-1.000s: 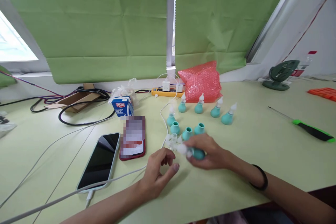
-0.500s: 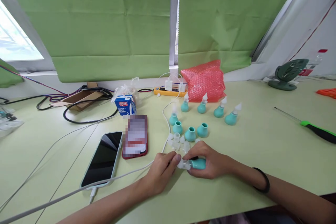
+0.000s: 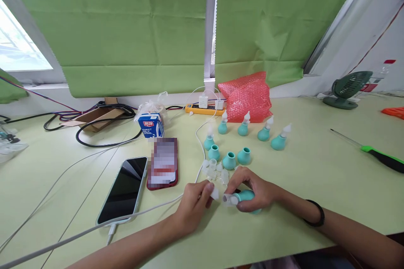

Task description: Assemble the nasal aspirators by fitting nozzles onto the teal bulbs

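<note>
Your right hand [image 3: 256, 192] is closed around a teal rubber bulb [image 3: 248, 196], held on its side just above the near part of the table [image 3: 315, 168]. Its clear nozzle [image 3: 229, 199] points left. Your left hand [image 3: 192, 208] pinches a small clear cap [image 3: 215, 193] between thumb and fingertips, just beside the nozzle tip. A pile of clear pieces [image 3: 214, 170] and three open bulbs [image 3: 229, 160] sit just behind.

Bulb [image 3: 249, 196] in right hand [image 3: 257, 188], tip [image 3: 215, 193] in left hand [image 3: 192, 207], loose tips [image 3: 216, 169] just behind, phone [image 3: 123, 191] left
</note>
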Demonstrator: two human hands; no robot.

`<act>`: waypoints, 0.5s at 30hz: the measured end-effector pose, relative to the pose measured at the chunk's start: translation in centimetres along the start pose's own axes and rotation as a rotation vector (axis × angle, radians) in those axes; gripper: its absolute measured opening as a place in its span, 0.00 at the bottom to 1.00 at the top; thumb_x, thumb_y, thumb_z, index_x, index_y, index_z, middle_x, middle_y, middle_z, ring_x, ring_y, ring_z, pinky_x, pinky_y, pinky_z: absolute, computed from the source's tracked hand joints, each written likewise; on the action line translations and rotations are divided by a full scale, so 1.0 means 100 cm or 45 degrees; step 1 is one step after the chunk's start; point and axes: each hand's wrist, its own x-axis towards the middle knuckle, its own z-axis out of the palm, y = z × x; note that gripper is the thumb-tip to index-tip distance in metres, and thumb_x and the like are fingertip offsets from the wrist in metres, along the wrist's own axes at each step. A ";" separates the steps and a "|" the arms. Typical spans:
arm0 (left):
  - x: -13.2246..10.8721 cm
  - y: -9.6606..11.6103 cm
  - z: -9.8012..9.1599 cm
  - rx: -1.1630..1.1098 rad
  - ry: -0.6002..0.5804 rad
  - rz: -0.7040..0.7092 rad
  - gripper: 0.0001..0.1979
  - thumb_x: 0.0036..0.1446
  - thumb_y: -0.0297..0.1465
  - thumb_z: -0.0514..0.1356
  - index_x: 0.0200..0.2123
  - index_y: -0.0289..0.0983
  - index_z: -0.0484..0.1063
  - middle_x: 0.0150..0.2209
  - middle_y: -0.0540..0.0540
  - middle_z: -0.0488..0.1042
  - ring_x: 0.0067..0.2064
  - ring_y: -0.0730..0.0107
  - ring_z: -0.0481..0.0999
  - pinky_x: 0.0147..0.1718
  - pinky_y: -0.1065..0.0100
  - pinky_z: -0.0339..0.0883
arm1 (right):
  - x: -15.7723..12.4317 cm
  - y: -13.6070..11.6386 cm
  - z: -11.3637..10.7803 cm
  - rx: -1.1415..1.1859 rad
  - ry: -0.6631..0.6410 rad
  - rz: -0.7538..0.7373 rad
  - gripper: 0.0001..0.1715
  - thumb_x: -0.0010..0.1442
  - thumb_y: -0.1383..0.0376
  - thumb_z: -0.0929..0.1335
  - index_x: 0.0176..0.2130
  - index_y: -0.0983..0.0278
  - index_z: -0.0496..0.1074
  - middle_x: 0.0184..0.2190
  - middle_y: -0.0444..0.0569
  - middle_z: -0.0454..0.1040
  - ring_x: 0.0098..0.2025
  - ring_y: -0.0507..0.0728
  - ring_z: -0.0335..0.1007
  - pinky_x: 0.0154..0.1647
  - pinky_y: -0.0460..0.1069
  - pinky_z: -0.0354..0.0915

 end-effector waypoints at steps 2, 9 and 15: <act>-0.001 0.000 0.002 0.212 0.035 0.100 0.13 0.54 0.37 0.49 0.27 0.35 0.67 0.18 0.52 0.64 0.20 0.77 0.60 0.20 0.75 0.56 | 0.000 -0.003 -0.003 0.064 -0.192 0.075 0.15 0.43 0.61 0.65 0.30 0.68 0.73 0.19 0.43 0.67 0.21 0.47 0.58 0.22 0.42 0.58; 0.003 -0.007 0.005 0.438 0.072 0.161 0.17 0.50 0.23 0.49 0.45 0.37 0.64 0.34 0.44 0.69 0.30 0.70 0.68 0.26 0.71 0.64 | 0.002 -0.009 -0.005 -0.021 -0.236 0.305 0.11 0.45 0.65 0.67 0.31 0.68 0.73 0.21 0.45 0.71 0.24 0.49 0.63 0.24 0.42 0.61; 0.001 -0.002 0.001 0.359 0.131 0.216 0.17 0.54 0.23 0.46 0.46 0.36 0.63 0.37 0.43 0.68 0.35 0.69 0.69 0.30 0.69 0.66 | 0.006 -0.005 0.000 -0.026 -0.090 0.391 0.08 0.51 0.67 0.64 0.29 0.68 0.71 0.22 0.45 0.71 0.24 0.49 0.64 0.26 0.42 0.61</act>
